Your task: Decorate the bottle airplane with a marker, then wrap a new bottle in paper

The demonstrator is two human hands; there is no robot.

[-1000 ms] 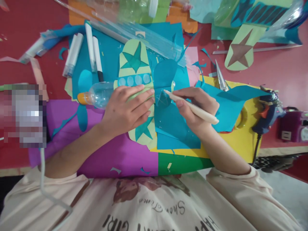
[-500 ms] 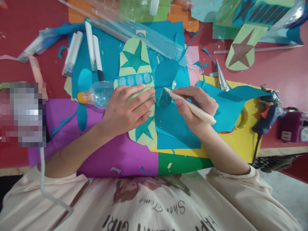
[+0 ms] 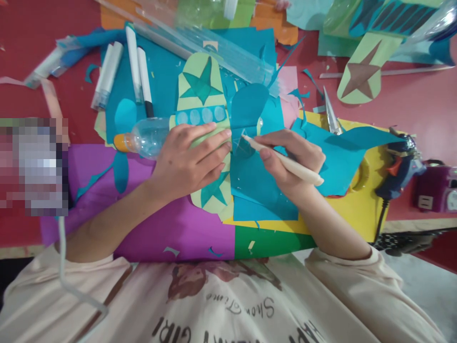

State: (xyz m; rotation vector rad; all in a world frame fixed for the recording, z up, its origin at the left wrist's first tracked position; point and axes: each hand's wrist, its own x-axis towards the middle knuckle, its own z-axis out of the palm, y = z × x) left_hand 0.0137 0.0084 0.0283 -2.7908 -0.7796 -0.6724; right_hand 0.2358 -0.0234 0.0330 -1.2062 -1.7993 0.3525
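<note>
A clear plastic bottle (image 3: 148,137) with an orange cap lies on its side, dressed as a plane with light green paper wings (image 3: 201,88) bearing teal stars. My left hand (image 3: 185,162) lies over the bottle's body, fingers wrapped on it and holding it down. My right hand (image 3: 291,159) pinches a cream pencil-like stick (image 3: 285,162). Its tip touches the bottle's rear end, where a teal paper tail piece (image 3: 248,107) sits.
Teal paper sheets (image 3: 339,152), white markers (image 3: 137,71), a clear tube (image 3: 214,47) and scissors (image 3: 330,116) lie around on coloured card. A blue glue gun (image 3: 400,171) rests at the right. Another paper plane (image 3: 371,52) lies at the far right.
The stick's tip has shifted slightly on the bottle's rear end. My left hand has kept its hold. The view has tilted a little.
</note>
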